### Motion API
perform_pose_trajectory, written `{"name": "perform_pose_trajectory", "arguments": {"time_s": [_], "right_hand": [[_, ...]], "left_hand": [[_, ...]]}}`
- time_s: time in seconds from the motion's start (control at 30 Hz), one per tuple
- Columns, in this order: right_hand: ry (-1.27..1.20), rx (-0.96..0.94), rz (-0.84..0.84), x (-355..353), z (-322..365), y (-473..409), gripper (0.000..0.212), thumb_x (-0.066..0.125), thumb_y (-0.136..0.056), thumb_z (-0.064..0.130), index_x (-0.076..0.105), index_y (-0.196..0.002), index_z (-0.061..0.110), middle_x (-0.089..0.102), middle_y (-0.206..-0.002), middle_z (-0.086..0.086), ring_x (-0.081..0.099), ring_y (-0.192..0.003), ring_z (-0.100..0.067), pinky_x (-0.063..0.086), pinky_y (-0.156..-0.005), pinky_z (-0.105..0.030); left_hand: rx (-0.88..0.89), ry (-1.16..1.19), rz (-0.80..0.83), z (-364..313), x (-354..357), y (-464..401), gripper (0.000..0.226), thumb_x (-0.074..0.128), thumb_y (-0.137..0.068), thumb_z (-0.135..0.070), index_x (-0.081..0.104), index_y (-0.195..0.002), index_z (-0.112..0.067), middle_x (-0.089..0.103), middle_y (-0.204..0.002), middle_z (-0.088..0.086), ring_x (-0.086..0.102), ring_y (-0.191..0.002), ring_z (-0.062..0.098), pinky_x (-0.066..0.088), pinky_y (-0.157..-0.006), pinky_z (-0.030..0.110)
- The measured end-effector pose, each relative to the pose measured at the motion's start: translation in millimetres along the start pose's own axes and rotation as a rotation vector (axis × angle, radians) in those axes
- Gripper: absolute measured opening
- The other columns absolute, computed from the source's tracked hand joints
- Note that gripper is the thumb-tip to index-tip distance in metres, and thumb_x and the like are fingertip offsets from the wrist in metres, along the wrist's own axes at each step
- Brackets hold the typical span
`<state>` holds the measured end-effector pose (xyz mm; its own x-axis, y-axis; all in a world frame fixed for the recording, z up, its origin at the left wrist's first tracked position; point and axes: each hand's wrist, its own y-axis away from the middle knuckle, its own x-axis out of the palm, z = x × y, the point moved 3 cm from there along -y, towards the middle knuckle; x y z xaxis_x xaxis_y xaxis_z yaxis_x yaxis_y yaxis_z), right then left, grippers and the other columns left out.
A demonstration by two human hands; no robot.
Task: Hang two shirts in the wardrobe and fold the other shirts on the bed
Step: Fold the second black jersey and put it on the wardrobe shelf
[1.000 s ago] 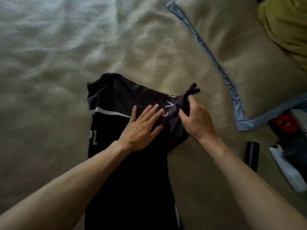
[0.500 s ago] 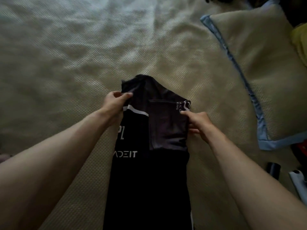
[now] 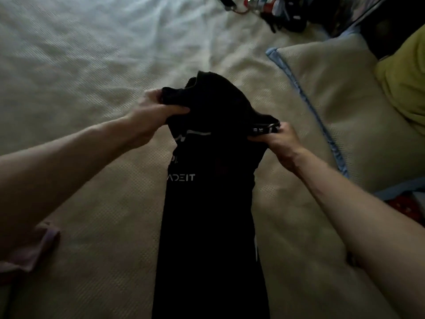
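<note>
On the bed (image 3: 92, 203), your left hand (image 3: 156, 111) and right hand (image 3: 279, 141) each pinch the black shirt's (image 3: 211, 215) upper corners.

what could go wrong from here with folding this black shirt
1. The left hand and right hand pinch only the top corners of the black shirt, and the left corner sits higher than the right, so the next fold may come out skewed.
2. The tucked-in sleeves could slip out as the top lifts.
3. The bedspread is rumpled, so the narrow strip may wrinkle or drift toward the pillow close on the right.
</note>
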<state>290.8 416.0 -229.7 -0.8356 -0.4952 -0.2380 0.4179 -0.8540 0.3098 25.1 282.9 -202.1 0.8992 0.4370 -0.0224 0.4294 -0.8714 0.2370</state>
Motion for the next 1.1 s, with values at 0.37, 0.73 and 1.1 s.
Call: {"name": "perform_pose_trajectory", "arguments": {"time_s": [0.37, 0.73, 1.1], "right_hand": [[1.164, -0.394, 0.649, -1.6, -115.6, 260.4, 0.023, 0.048, -0.08, 0.024, 0.06, -0.099, 0.019, 0.06, -0.112, -0.006, 0.062, -0.102, -0.031, 0.05, -0.086, -0.043], [1.127, -0.189, 0.313, 35.5, -123.3, 164.7, 0.074, 0.07, -0.082, 0.041, 0.041, -0.145, 0.014, 0.048, -0.146, -0.006, 0.044, -0.136, -0.027, 0.035, -0.115, -0.046], [1.025, -0.088, 0.53, 31.7, -107.8, 163.1, 0.019, 0.076, -0.073, 0.028, 0.062, -0.082, 0.021, 0.065, -0.08, 0.004, 0.064, -0.075, -0.017, 0.047, -0.06, -0.029]], "left_hand": [[0.366, -1.302, 1.064, 137.9, 25.0, 318.2, 0.05, 0.055, -0.088, -0.024, 0.054, -0.137, -0.035, 0.061, -0.133, -0.005, 0.065, -0.11, 0.018, 0.041, -0.094, 0.028], [0.073, -1.3, 0.401, 149.5, 32.3, 185.4, 0.067, 0.069, -0.083, -0.035, 0.045, -0.142, -0.018, 0.051, -0.139, 0.009, 0.052, -0.123, 0.032, 0.045, -0.101, 0.048], [-0.075, -1.235, 0.583, 158.7, 31.4, 127.2, 0.043, 0.076, -0.083, -0.035, 0.06, -0.118, -0.017, 0.064, -0.115, 0.005, 0.061, -0.11, 0.031, 0.052, -0.087, 0.043]]}}
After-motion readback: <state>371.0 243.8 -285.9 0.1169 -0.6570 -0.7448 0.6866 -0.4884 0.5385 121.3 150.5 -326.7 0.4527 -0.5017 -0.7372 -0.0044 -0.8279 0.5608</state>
